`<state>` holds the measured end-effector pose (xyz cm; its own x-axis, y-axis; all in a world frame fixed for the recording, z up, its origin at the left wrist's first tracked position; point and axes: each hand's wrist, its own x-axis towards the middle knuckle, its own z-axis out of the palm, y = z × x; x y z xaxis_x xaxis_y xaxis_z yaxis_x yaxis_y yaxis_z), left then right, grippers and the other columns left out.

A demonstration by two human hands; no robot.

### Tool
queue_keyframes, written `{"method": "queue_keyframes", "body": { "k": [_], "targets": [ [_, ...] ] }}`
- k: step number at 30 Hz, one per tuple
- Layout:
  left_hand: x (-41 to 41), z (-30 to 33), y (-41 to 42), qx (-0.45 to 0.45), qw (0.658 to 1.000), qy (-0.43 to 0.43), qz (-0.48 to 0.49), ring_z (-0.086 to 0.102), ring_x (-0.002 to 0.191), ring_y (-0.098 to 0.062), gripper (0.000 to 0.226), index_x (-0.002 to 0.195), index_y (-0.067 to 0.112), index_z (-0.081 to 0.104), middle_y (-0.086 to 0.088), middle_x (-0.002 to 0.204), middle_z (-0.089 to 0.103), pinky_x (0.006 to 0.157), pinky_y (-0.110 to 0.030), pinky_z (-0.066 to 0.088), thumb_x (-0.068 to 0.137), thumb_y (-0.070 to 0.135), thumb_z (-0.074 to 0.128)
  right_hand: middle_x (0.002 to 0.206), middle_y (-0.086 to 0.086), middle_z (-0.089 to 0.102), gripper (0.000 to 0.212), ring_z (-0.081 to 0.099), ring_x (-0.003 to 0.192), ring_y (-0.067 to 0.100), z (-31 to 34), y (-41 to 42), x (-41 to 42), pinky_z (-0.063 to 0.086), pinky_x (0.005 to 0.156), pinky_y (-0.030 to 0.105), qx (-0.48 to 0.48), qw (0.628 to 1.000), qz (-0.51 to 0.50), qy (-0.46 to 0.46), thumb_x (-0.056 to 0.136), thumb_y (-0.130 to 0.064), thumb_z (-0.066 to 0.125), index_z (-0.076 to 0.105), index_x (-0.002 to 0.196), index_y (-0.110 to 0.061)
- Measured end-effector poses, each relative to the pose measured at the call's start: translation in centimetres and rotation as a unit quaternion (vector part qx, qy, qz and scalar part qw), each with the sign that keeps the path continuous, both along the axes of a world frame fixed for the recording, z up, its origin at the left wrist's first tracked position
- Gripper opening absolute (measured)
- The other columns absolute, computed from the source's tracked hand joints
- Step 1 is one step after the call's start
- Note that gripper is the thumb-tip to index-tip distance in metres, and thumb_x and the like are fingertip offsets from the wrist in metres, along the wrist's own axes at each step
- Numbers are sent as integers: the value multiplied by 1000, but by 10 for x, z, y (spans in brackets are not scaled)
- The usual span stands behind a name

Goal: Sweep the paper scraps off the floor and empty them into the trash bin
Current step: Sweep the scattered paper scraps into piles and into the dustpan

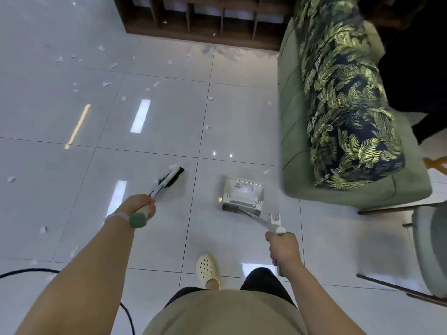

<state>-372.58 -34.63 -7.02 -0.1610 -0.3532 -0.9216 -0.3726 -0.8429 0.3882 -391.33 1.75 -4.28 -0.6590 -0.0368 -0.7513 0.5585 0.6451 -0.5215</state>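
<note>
Paper scraps [106, 84] lay scattered over the pale tiled floor [157, 131], mostly toward the upper left, with a few more near the green sofa [292, 112] and beside a black cable [29, 270] at lower left. A broad stretch of bare tile lay open between the broom [169, 178] and the dark wooden shelf unit [205, 20] ahead; the sofa and a chair [428, 250] closed off the right side. No bin could be made out, and the chair was cut off at the frame edge. The left hand [137, 206] gripped the broom's green handle end, its black bristles on the tile. The right hand [283, 247] gripped the handle of the white dustpan [243, 193], which rested on the floor just beside the sofa. The scraps looked small, white and torn.
</note>
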Motion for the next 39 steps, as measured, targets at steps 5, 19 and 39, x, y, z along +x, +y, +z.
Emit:
{"method": "queue_keyframes", "body": {
  "k": [5,19,39],
  "targets": [
    [-68,21,40,11,999,23,22,43,38,-13,14,90,10,42,-4,65,42,36,-17,40,99,0,40,56,7,35,13,31,43,20,-2,8,-19,30,44,27,-11,1000,-15,2,82,-4,58,48,74,-5],
    [-278,35,146,244,955,128,-108,40,36,-8,17,111,0,48,3,57,37,29,-20,35,104,14,42,48,4,39,14,33,33,18,-10,57,-143,30,40,23,-9,997,61,-36,81,-6,58,51,69,-5],
    [-387,-30,142,219,965,71,-129,41,32,-10,19,84,10,44,-1,52,41,32,-15,37,102,9,39,53,8,38,10,33,41,21,5,62,-197,31,42,26,6,998,6,-59,78,-7,56,48,72,-6]
  ]
}}
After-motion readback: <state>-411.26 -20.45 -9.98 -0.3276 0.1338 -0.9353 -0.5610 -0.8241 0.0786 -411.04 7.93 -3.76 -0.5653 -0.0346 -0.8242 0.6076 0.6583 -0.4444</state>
